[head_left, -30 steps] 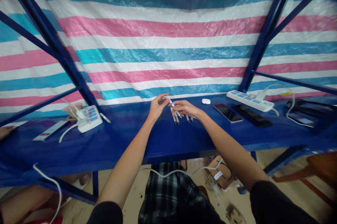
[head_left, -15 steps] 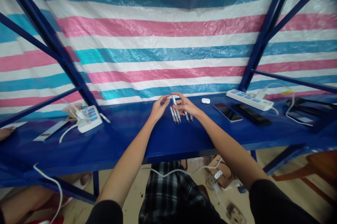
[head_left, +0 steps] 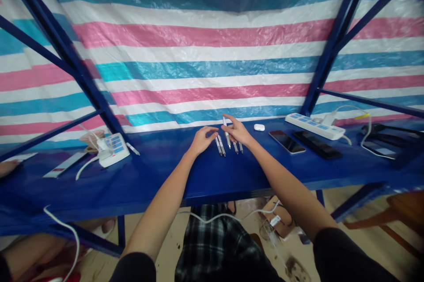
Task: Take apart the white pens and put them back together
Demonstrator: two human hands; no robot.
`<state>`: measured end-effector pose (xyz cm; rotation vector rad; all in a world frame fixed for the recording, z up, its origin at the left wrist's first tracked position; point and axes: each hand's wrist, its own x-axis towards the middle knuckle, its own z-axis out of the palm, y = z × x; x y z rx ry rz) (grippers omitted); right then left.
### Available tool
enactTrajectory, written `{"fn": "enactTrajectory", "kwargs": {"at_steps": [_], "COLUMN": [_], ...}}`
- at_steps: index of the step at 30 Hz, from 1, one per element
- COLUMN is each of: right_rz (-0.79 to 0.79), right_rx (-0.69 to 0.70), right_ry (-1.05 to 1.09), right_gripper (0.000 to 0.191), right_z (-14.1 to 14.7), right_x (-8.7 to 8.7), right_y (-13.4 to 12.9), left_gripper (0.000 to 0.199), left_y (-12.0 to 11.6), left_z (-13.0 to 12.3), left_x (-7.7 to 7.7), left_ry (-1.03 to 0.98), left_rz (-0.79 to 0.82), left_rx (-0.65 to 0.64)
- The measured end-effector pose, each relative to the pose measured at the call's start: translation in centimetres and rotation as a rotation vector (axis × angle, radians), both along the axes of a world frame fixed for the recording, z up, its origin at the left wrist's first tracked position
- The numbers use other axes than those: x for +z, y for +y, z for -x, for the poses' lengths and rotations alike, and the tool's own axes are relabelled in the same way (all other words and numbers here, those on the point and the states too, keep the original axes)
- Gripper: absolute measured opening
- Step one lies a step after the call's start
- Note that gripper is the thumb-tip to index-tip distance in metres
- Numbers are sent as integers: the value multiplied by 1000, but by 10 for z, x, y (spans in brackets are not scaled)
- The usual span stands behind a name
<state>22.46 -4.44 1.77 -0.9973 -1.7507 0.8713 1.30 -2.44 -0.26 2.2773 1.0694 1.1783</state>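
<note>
My right hand (head_left: 239, 133) is closed on a white-and-grey pen (head_left: 228, 141), gripped between thumb and fingers. The pen's upper end leans back past my fingertip and its tip points down toward the blue tabletop (head_left: 205, 171). Two similar pens (head_left: 220, 146) lie side by side to the left of it. Another pair of pens (head_left: 235, 147) lies under and beside my right hand, partly covered by it. My left hand (head_left: 202, 141) hovers by the upper ends of the left pair, its fingers bent and apart with nothing seen in them.
A white earbud case (head_left: 259, 127), a phone (head_left: 286, 141) and a black device (head_left: 316, 144) lie to the right. Power strips stand at the right (head_left: 314, 126) and left (head_left: 114, 149). A loose pen (head_left: 133, 148) lies near the left strip. Another person's hand (head_left: 7, 167) shows far left.
My right hand has moved slightly right with the pen, away from my left hand. The held pen now stands between the two pairs. My left hand has shifted a little right.
</note>
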Motion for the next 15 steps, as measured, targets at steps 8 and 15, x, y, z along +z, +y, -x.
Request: {"fn": "enactTrajectory", "kwargs": {"at_steps": [8,15], "right_rz": [-59,-126], "right_rx": [-324,-246], "right_ry": [-736,-796], "right_gripper": [59,22], "right_z": [-4,-3], "right_x": [-15,-10], "right_y": [10,9], "left_gripper": [19,14], "left_y": [0,3], "left_z": [1,2], "left_x": [-7,-10], "left_ry": [296,286], "left_rz": [-70,-60], "left_rx": [-72,-71]}}
